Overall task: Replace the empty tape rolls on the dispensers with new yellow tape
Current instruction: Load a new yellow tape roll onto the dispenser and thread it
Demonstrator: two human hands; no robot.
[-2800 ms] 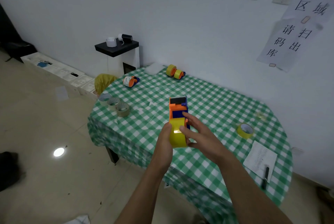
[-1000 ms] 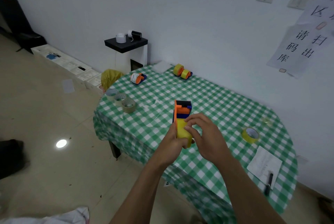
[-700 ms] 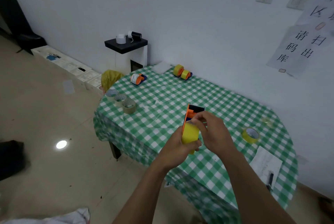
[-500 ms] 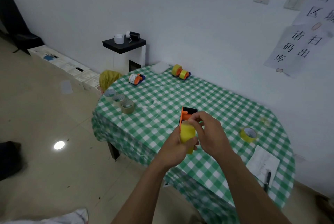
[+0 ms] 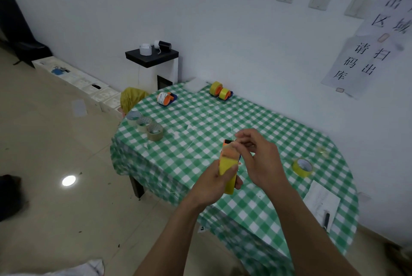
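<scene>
My left hand (image 5: 214, 183) grips an orange and blue tape dispenser (image 5: 229, 153) loaded with a yellow tape roll (image 5: 227, 171), held above the near side of the green checked table (image 5: 256, 124). My right hand (image 5: 258, 159) pinches the free end of the yellow tape at the dispenser's top. A loose yellow roll (image 5: 302, 167) lies on the table to the right. Two dispensers with yellow tape (image 5: 220, 91) stand at the far edge. Another dispenser with a white roll (image 5: 166, 98) lies at the far left.
Three empty or near-empty rolls (image 5: 146, 125) sit along the table's left edge. A paper sheet (image 5: 321, 200) with a black pen (image 5: 326, 220) lies at the right front. A black-topped white stand (image 5: 153, 61) is by the wall, with a yellow bag (image 5: 131, 99) below it.
The dispenser has tilted and shifted slightly right in my left hand. My right hand has moved from the roll's side up to the dispenser's top, drawing the tape end along.
</scene>
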